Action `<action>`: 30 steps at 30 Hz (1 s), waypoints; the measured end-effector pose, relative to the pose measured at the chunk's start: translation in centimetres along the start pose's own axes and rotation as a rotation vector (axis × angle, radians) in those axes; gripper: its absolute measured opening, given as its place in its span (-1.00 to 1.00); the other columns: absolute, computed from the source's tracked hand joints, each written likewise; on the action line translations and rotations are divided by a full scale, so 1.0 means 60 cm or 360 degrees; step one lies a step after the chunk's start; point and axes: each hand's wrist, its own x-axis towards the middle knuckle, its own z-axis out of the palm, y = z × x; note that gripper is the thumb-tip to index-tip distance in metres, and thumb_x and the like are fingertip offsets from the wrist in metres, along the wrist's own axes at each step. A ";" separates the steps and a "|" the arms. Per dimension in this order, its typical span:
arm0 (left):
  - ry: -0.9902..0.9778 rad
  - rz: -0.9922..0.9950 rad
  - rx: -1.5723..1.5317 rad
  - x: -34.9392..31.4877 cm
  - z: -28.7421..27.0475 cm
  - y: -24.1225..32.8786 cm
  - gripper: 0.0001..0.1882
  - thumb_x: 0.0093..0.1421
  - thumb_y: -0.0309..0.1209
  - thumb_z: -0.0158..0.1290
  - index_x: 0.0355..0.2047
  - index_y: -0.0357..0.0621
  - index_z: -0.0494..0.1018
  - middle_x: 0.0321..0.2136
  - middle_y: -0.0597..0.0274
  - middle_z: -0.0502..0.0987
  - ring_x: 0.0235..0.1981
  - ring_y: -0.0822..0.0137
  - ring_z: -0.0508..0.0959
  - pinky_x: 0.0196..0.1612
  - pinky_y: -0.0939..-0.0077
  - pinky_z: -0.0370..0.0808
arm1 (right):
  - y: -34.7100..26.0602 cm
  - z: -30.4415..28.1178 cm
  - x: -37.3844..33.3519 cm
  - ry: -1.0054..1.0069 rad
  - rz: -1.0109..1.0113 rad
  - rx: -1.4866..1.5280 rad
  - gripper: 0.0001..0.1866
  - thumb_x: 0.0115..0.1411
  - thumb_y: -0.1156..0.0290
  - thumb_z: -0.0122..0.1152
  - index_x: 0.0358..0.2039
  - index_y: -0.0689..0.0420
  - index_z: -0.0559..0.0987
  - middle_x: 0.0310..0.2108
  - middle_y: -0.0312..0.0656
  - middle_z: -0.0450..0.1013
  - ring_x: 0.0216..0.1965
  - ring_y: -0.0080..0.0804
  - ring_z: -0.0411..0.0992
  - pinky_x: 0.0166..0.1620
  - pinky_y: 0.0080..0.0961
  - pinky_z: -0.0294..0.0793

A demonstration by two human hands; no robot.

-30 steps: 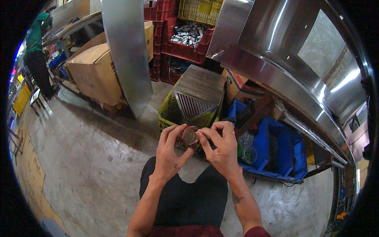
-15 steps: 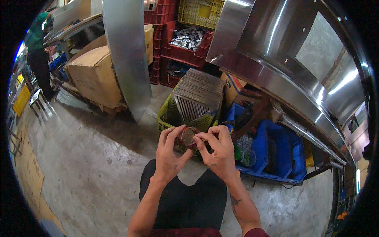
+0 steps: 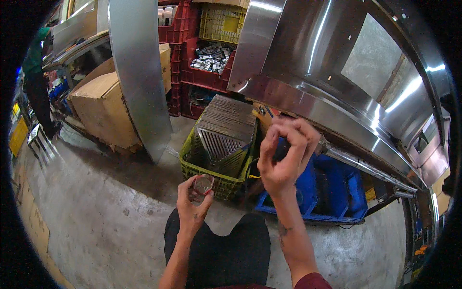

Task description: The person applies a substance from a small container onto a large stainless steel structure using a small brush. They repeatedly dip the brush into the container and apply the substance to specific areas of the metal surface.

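My left hand (image 3: 190,212) holds a small round thing with a red rim (image 3: 204,184) between thumb and fingers, low in front of the green crate (image 3: 211,174). Its face looks greyish and see-through; its exact kind cannot be made out. Raised to the right, my right hand (image 3: 285,156) is apart from it, over the near side of the blue bins. The right fingers are curled in toward the thumb and slightly blurred. Whatever they pinch, if anything, does not show. Slotted metal plates (image 3: 226,123) stand stacked in the crate.
Blue divided bins (image 3: 332,192) lie at the right, under a bench edge with large shiny sheet-metal parts (image 3: 308,101). Behind stand red crates (image 3: 192,72) with small metal pieces (image 3: 211,59). An upright metal panel (image 3: 137,72) and a cardboard box (image 3: 103,111) are on the left.
My right hand has left the round thing and moved up and right. My left hand still holds it, now lower and further left. The view has shifted a little to the right.
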 end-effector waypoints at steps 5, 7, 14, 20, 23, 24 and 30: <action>-0.0048 -0.0180 0.0013 -0.026 0.001 -0.066 -0.38 0.29 -0.50 0.41 0.34 -0.20 0.47 0.21 0.09 0.57 0.12 0.26 0.67 0.12 0.39 0.64 | 0.079 0.056 0.053 0.0251 -0.0249 0.0031 -0.76 0.45 0.64 0.31 0.05 0.23 0.49 0.10 0.01 0.38 0.07 -0.13 0.60 0.11 -0.26 0.62; -0.0022 -0.0081 0.0123 -0.036 -0.005 -0.120 -0.36 0.29 -0.49 0.41 0.34 -0.20 0.46 0.22 0.09 0.57 0.12 0.24 0.67 0.12 0.36 0.65 | 0.085 0.071 0.061 0.0205 -0.0260 0.0015 -0.75 0.48 0.63 0.28 0.07 0.24 0.45 0.16 0.03 0.30 0.13 -0.09 0.63 0.08 -0.30 0.66; -0.0009 -0.0132 0.0095 -0.065 -0.001 -0.173 -0.39 0.24 -0.47 0.44 0.28 -0.19 0.53 0.13 0.07 0.59 0.06 0.20 0.68 0.05 0.36 0.64 | 0.123 0.090 0.045 0.0167 -0.0300 0.0070 -0.56 0.24 0.59 0.50 0.06 0.12 0.48 0.14 0.01 0.43 0.10 -0.03 0.48 0.18 -0.02 0.45; 0.0003 -0.0127 0.0061 -0.064 0.010 -0.186 -0.39 0.25 -0.48 0.44 0.30 -0.17 0.54 0.11 0.09 0.59 -0.05 0.29 0.68 -0.03 0.38 0.64 | 0.126 0.092 0.047 0.0137 -0.0353 0.0013 -0.55 0.23 0.55 0.53 0.06 0.09 0.50 0.11 -0.07 0.49 0.09 -0.11 0.51 0.19 0.02 0.40; -0.0027 -0.0147 0.0094 -0.065 0.008 -0.177 -0.39 0.25 -0.48 0.44 0.30 -0.17 0.54 0.11 0.10 0.58 -0.13 0.33 0.67 -0.09 0.40 0.64 | 0.120 0.090 0.053 0.0155 -0.0376 -0.0017 -0.56 0.23 0.55 0.54 0.05 0.09 0.50 0.09 -0.07 0.51 0.07 -0.12 0.52 0.19 0.00 0.39; -0.0048 -0.0189 0.0082 -0.065 0.009 -0.166 -0.39 0.25 -0.48 0.44 0.30 -0.16 0.54 0.11 0.11 0.58 -0.15 0.34 0.66 -0.11 0.40 0.64 | 0.121 0.089 0.053 0.0155 -0.0372 -0.0025 -0.56 0.23 0.55 0.54 0.04 0.09 0.51 0.09 -0.07 0.51 0.06 -0.12 0.53 0.19 0.00 0.39; -0.0059 -0.0189 0.0137 -0.065 0.010 -0.154 -0.39 0.25 -0.46 0.44 0.30 -0.14 0.54 0.11 0.11 0.57 -0.13 0.33 0.66 -0.14 0.43 0.64 | 0.113 0.083 0.060 0.0144 -0.0379 -0.0079 -0.57 0.23 0.55 0.55 0.03 0.10 0.52 0.08 -0.07 0.51 0.05 -0.13 0.54 0.18 -0.02 0.39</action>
